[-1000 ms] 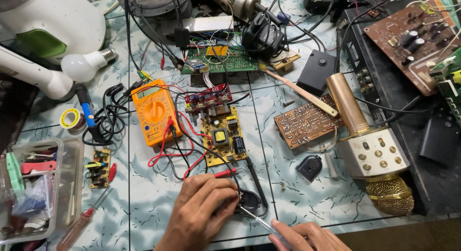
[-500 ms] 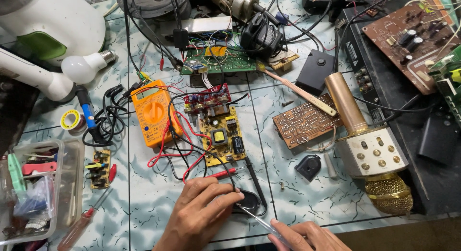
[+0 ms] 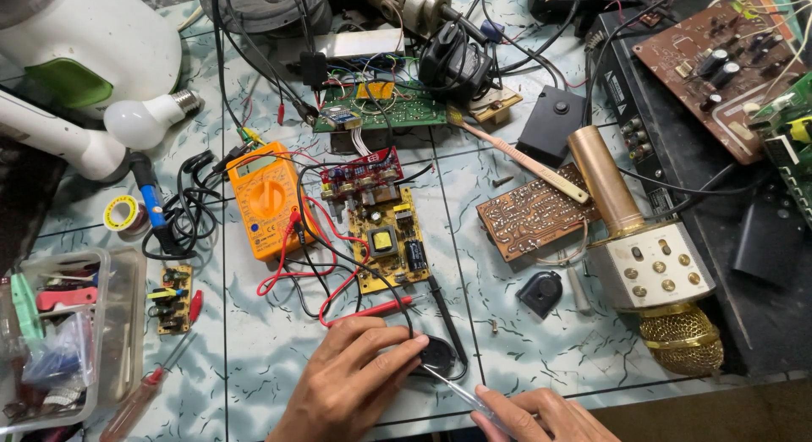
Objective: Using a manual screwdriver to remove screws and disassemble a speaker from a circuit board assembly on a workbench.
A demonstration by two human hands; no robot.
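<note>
The left hand [image 3: 355,383] lies palm down on the marbled surface [image 3: 524,340], its fingers stretched toward a small round black part [image 3: 438,355] and its fingertips touching that part's near edge; the hand presses rather than grips, with nothing closed inside it. The right hand [image 3: 541,417], just right of the black part, is closed around a thin metal probe [image 3: 461,389] whose tip points at the part's lower right rim.

The black part sits just below the yellow circuit board [image 3: 389,249], which serves as the landmark here. A red probe [image 3: 376,310] and a black probe [image 3: 447,315] lie between that board and the hands, their leads curling back up to the orange multimeter [image 3: 268,198] directly left of the board. A small red board [image 3: 362,171] touches the yellow board's top edge, and a green board [image 3: 385,112] tangled in wires lies farther above. To the right of the yellow board are a brown circuit board [image 3: 531,218] and, beyond it, a gold microphone [image 3: 647,264] lying on its side. A small black clip-like piece [image 3: 541,291] rests lower right of the yellow board. Far left of it are a small green board [image 3: 175,298], a red-handled screwdriver [image 3: 144,391] and a clear plastic tray [image 3: 110,281] of odds and ends. A white bulb [image 3: 148,120] lies upper left.
</note>
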